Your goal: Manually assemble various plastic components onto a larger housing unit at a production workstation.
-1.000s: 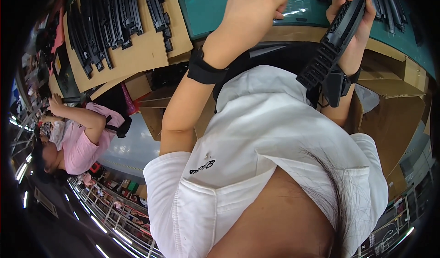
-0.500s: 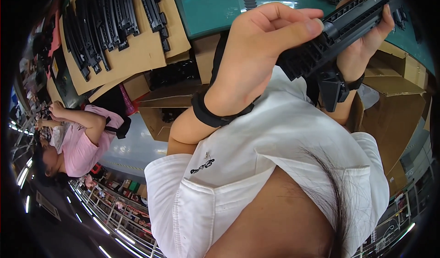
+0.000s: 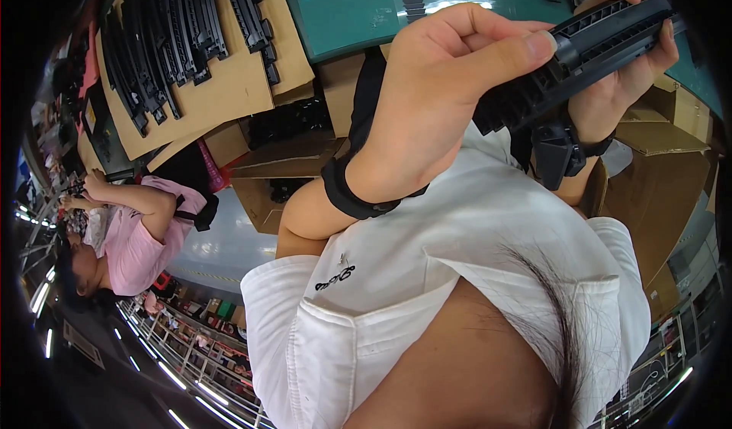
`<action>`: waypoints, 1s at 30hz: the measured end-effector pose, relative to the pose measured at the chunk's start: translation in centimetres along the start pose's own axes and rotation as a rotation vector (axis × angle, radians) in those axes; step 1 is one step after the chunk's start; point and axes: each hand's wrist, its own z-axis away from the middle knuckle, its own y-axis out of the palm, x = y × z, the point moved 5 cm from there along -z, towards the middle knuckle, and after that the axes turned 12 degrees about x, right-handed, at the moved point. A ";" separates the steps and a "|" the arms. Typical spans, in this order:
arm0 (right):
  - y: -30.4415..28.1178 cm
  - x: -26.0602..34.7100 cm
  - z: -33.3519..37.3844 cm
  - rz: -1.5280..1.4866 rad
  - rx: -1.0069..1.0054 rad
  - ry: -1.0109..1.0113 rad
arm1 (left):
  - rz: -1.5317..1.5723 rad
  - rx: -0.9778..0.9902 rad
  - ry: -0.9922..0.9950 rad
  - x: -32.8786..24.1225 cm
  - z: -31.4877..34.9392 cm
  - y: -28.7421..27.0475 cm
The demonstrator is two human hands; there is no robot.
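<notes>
Left hand (image 3: 438, 86): thumb and forefinger nearly together at black plastic strip (image 3: 610, 41); cannot tell whether gripping. Strip long, ribbed and slotted, smooth band along it, between both hands. Right hand (image 3: 619, 86) wrapped around strip's far end. Green desk (image 3: 335, 9) beyond strip.

Pretty clearly a factory or assembly workshop: lookalike black plastic parts (image 3: 166, 32) are lined up on cardboard (image 3: 229, 89), a green desk (image 3: 343, 17) is flanked by boxes (image 3: 659, 200), and everything's lit by tube lights (image 3: 172, 375).
</notes>
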 end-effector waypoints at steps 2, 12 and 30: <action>0.3 0.0 0.1 -0.015 -0.003 -0.009 | 0.008 -0.012 0.023 0.0 0.0 0.1; 0.5 0.3 -0.1 -0.074 0.029 0.033 | 0.006 0.004 0.039 0.0 0.1 0.3; -2.3 2.8 -0.4 -0.279 -0.061 0.048 | -0.112 -0.028 0.151 0.5 -0.5 0.6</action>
